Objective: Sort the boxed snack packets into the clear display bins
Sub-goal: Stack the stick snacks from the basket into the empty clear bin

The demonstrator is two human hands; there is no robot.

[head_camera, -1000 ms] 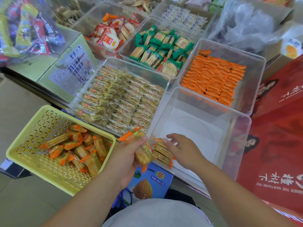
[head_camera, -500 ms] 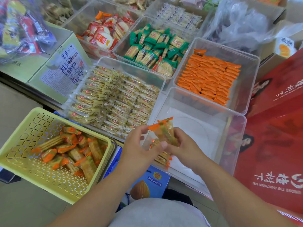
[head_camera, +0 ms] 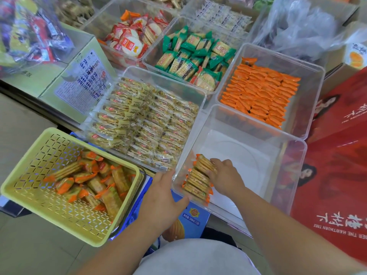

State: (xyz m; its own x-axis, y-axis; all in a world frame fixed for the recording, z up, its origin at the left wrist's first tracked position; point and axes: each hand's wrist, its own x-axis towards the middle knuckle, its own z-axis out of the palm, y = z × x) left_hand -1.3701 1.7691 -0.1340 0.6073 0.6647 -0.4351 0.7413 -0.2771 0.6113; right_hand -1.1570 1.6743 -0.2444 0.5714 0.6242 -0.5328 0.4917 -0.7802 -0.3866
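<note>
Moved: packet [head_camera: 204,164] brought down from between both hands into near bin [head_camera: 248,165], joining short row [head_camera: 196,185].
Right hand [head_camera: 226,179]: fingers curled over that packet.
Left hand [head_camera: 164,195]: spread, empty, beside bin corner.
Progress: barely begun; yellow basket [head_camera: 35,171] far from emptied.

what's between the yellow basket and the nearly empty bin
The left hand, over a blue carton, fills the gap between basket and bin, seen in the head view.

The bench [head_camera: 19,91], mostly hidden, bore clear bins [head_camera: 309,108] set touching side by side across mid-frame, with a green carton [head_camera: 79,84] just beside them at the left.
</note>
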